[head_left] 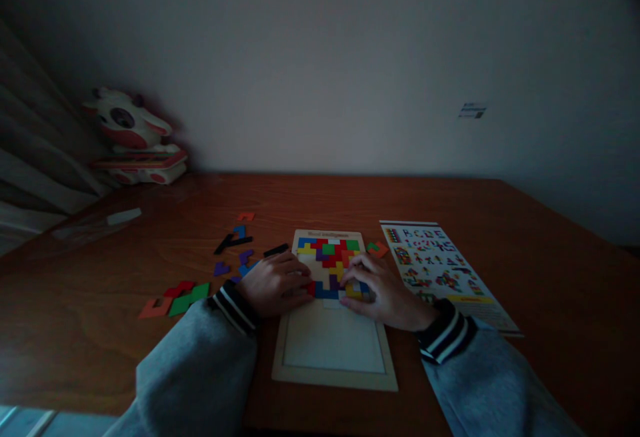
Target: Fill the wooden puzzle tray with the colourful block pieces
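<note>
A wooden puzzle board point(335, 380) lies in front of me, its upper part filled with flat coloured block pieces and its lower part bare. My left hand point(277, 283) reaches over the board's left edge, thumb and fingertips closed at a red puzzle piece point(311, 288). From the right side my right hand point(383, 293) arches over the board. Its thumb and forefinger curve around a yellow puzzle piece point(354, 292) among blue ones. The palm partly hides the right-hand pieces. A blue piece point(326, 294) lies flat between the two hands.
Loose pieces lie left of the board, including green point(189, 299), orange point(154, 307), purple point(221, 269) and black point(276, 250) ones. An orange piece point(381, 249) is by the board's upper right. A printed pattern sheet point(440, 260) lies right. A cow toy point(137, 133) sits at the back left.
</note>
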